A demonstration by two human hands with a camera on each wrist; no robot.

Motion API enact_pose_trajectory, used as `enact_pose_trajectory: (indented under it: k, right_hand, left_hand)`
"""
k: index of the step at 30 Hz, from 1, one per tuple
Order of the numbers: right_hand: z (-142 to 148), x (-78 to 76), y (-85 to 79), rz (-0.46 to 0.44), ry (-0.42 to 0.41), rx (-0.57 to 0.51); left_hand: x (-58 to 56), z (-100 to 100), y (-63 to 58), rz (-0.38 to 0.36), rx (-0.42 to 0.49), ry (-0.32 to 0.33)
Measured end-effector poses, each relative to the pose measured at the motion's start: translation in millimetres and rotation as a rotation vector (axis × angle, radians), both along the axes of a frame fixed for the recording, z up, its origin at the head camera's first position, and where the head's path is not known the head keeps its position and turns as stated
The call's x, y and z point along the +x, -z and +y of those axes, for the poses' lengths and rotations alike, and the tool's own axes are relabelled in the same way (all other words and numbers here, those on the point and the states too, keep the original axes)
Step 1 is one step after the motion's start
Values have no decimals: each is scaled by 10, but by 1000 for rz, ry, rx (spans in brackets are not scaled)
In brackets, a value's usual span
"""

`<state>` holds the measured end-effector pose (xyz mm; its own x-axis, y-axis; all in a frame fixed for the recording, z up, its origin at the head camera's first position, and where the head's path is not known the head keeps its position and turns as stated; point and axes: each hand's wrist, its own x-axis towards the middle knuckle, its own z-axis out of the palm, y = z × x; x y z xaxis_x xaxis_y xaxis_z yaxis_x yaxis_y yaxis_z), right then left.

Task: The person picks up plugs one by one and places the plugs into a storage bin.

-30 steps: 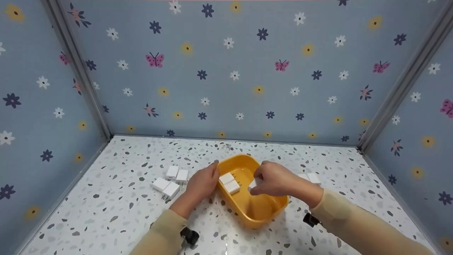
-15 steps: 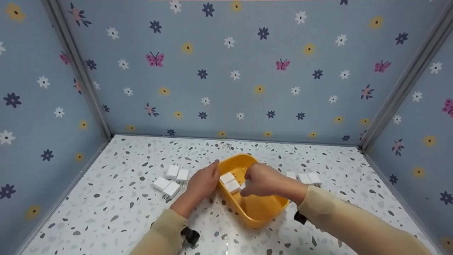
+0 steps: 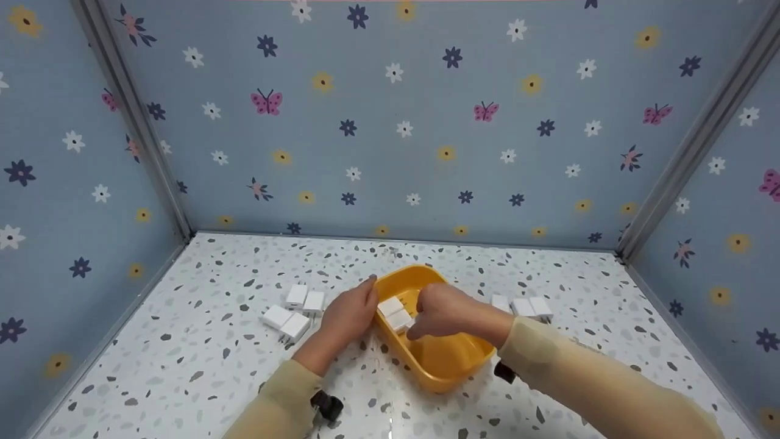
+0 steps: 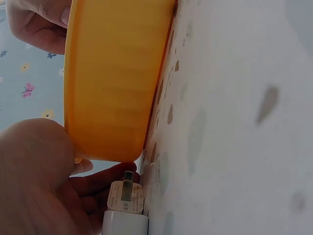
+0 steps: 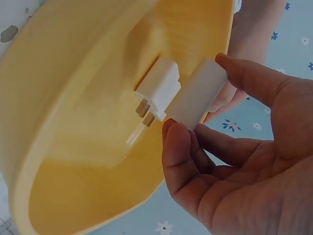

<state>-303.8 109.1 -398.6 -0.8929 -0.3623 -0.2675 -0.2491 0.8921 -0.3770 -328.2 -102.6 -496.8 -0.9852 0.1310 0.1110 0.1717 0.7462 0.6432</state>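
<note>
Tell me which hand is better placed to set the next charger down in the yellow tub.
Likely the right hand: its fingers pinch a charger close to the two chargers in the tub. The left hand rests against the tub's outer side.

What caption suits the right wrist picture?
Right hand pinches a white charger near others in a yellow tub.

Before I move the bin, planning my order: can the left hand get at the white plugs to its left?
Likely yes, after releasing the yellow bin: the white plugs lie uncovered, close beside the left hand.
</note>
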Motion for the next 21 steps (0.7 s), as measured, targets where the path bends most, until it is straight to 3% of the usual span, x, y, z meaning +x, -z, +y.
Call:
enact_pose_trajectory:
  k: [13,21]
  right_hand:
    - [-169,-92,90,-41,37,110]
    - [-221,-59,196,-28,29,94]
  left_hand:
    - [1,-3,-10,11,4,4]
    - [0,-5,-9,17,8,15]
